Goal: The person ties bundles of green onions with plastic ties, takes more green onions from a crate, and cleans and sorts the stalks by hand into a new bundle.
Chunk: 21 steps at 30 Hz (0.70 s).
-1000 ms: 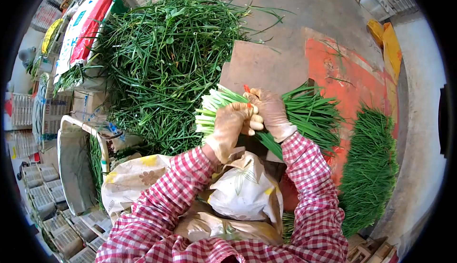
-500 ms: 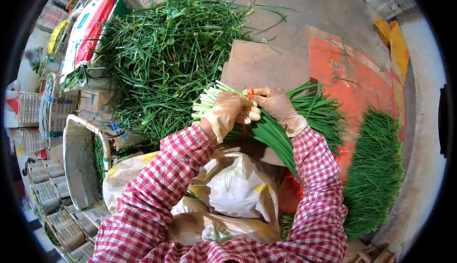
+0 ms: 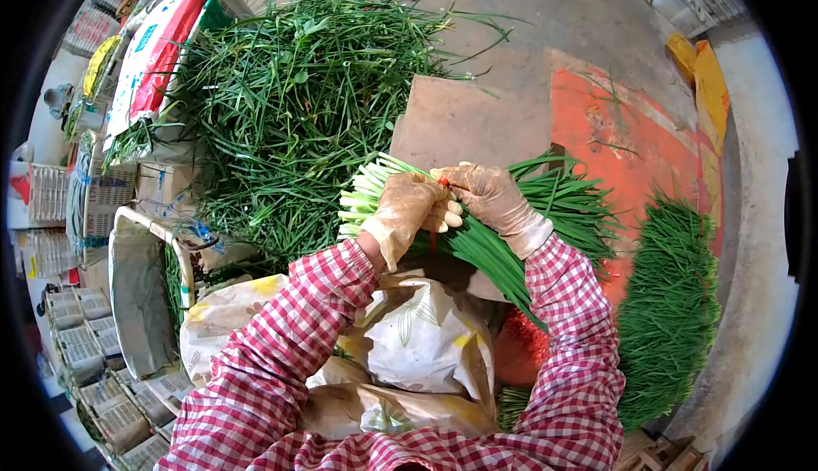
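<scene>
Where both gloved hands are pinching: a red tie (image 3: 444,182), sitting at the bunch's far side, between the fingertips; more red is showing below the left fingers.
Chive bunch (image 3: 477,245): is lying crosswise before the person, its long axis running from pale stem ends on the left to green leaves on the right.
Left hand (image 3: 407,205): is curling closed at the tie, sitting nearer the stem ends.
Right hand (image 3: 494,201): is pinching the tie, thumb against finger, sitting on the leaf side; leaves are spreading either side of its wrist.
Cardboard sheet (image 3: 477,117): is lying under and beyond the bunch.
Loose chive heap (image 3: 298,121): is spreading ahead and left.
Chive row (image 3: 669,309): is lying right, well apart from both hands.
</scene>
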Each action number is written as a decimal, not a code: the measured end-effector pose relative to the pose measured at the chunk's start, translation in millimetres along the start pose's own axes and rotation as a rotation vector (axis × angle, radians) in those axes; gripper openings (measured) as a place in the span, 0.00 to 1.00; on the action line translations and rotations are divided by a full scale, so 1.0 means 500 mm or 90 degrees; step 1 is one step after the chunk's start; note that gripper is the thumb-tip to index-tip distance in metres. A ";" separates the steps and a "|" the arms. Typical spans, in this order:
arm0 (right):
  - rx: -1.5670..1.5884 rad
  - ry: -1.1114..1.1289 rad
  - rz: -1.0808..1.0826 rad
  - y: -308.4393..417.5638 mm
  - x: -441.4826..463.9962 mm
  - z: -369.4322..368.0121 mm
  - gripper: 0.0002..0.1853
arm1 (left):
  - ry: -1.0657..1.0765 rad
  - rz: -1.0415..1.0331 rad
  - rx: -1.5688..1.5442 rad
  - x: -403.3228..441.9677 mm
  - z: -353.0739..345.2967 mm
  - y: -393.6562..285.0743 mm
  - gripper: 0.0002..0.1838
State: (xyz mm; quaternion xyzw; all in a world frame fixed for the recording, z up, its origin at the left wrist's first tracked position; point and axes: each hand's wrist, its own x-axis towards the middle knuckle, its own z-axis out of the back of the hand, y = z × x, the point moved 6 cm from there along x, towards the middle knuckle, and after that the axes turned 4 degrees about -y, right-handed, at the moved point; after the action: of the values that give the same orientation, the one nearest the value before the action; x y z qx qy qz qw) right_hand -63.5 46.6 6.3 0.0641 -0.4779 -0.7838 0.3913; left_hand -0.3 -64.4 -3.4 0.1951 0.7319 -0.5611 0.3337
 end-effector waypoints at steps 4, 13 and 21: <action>-0.180 0.047 0.031 0.012 0.000 -0.006 0.13 | -0.015 -0.002 -0.026 -0.008 -0.002 0.005 0.07; -0.041 -0.032 -0.006 0.003 -0.028 -0.017 0.13 | -0.016 -0.128 -0.071 -0.013 0.004 0.028 0.17; -0.252 0.004 0.141 0.055 -0.033 -0.006 0.16 | 0.037 -0.125 -0.129 -0.017 0.005 0.030 0.38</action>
State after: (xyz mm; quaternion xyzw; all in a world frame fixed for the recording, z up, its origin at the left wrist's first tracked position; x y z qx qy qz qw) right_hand -35.8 49.2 22.2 -0.0643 -0.3177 -0.8145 0.4811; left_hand 16.4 -61.4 -8.0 0.1041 0.8100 -0.5080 0.2738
